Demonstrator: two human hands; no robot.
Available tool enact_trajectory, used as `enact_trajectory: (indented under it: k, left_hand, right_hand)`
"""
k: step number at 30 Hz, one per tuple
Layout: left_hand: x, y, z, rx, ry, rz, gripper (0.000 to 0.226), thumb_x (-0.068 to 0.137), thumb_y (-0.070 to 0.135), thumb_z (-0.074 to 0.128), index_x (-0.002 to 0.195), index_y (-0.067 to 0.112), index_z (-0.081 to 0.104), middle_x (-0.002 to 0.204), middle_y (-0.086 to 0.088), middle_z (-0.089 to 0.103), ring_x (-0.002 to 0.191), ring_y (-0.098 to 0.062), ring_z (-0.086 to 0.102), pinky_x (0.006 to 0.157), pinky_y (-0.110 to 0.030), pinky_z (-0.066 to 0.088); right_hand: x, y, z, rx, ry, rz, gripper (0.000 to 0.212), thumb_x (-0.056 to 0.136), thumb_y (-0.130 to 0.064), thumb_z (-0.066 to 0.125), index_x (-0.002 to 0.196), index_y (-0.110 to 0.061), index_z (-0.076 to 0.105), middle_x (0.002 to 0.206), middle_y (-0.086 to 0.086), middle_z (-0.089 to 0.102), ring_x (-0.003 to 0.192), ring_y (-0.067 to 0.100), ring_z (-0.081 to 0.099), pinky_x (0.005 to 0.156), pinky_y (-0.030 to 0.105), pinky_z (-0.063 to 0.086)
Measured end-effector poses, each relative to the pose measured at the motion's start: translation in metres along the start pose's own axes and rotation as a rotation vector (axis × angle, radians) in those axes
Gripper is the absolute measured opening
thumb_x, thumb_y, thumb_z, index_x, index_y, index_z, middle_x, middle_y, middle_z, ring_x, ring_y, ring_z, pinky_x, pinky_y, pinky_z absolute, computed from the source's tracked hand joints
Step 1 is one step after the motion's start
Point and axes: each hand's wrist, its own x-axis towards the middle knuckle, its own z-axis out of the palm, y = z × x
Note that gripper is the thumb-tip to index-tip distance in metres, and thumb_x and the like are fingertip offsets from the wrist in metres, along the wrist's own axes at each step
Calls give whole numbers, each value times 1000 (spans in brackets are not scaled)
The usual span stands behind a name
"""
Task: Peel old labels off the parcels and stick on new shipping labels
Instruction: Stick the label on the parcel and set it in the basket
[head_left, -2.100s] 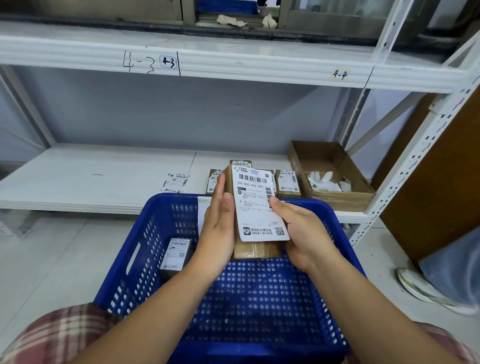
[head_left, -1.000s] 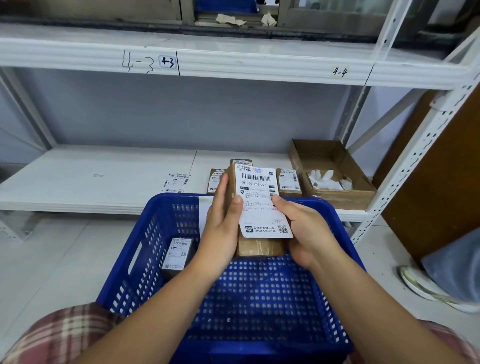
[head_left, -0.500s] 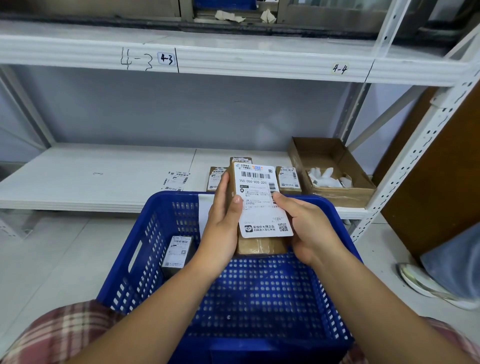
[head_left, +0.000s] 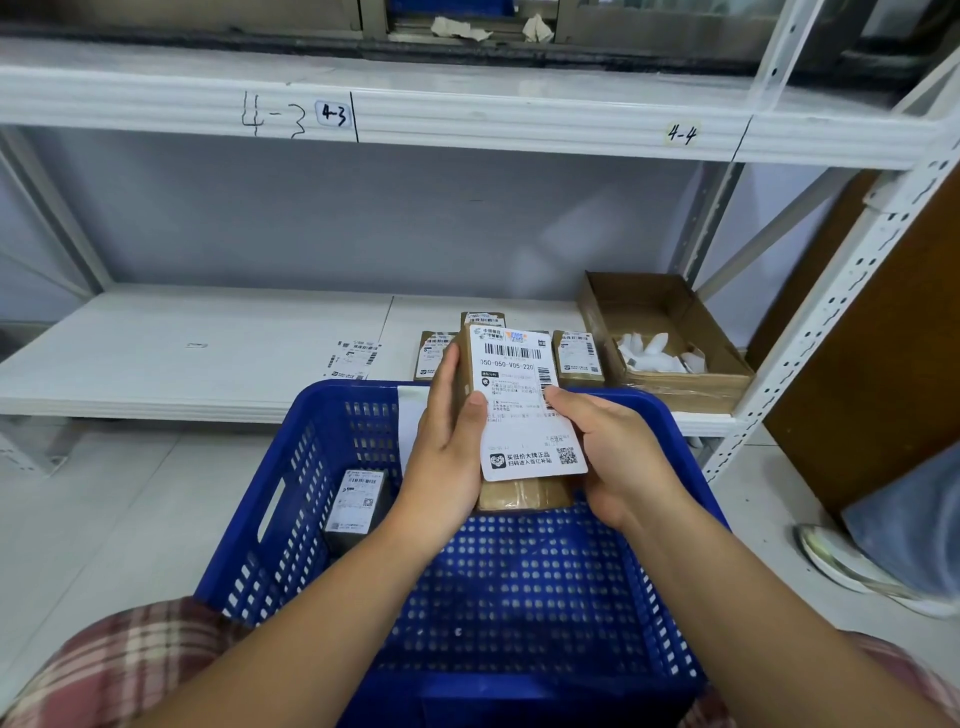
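Over a blue basket (head_left: 691, 467) I hold a brown taped parcel (head_left: 522, 493) upright. A white shipping label (head_left: 524, 415) with barcodes covers its front. My left hand (head_left: 447, 457) grips the parcel's left side, thumb pressing on the label's left edge. My right hand (head_left: 618, 457) cups the right side, thumb on the label's right edge. A small labelled parcel (head_left: 356, 506) leans inside the basket at the left wall. Three more labelled parcels (head_left: 577, 356) sit on the low shelf behind, partly hidden by the held one.
A loose label sheet (head_left: 353, 359) lies on the white shelf (head_left: 182, 353). An open cardboard box (head_left: 670, 384) holding white peeled scraps stands at the shelf's right end. A white strip (head_left: 413, 431) hangs inside the basket's far wall. A shoe (head_left: 852, 571) is on the floor at right.
My left thumb moved from the parcel's side onto the label's left edge. The label sits a little lower and flatter on the parcel.
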Motion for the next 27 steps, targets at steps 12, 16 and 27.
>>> enact_trajectory:
  k: [12, 16, 27]
  left_hand:
    - [-1, 2, -4, 42, 26, 107, 53, 100, 23, 39, 148, 38, 22, 126, 31, 48, 106, 17, 53, 74, -5, 46]
    - [-1, 3, -3, 18, 28, 126, 53, 100, 24, 40, 147, 40, 21, 126, 35, 45, 109, 16, 52, 77, -8, 48]
    - [-2, 10, -5, -31, 0, 128, 50, 101, 24, 36, 144, 46, 24, 133, 28, 47, 119, 4, 52, 87, -17, 51]
  right_hand:
    - [-3, -3, 2, -143, -14, -39, 15, 93, -24, 65, 92, -10, 72, 84, 1, 77, 69, 10, 73, 53, 21, 50]
    - [-4, -2, 2, -145, -4, -102, 11, 92, -18, 66, 84, -11, 71, 80, 1, 77, 67, 11, 72, 47, 18, 48]
    - [3, -7, -6, -107, -13, -136, 23, 90, -14, 68, 112, -19, 61, 90, 2, 76, 75, 10, 72, 65, 30, 57]
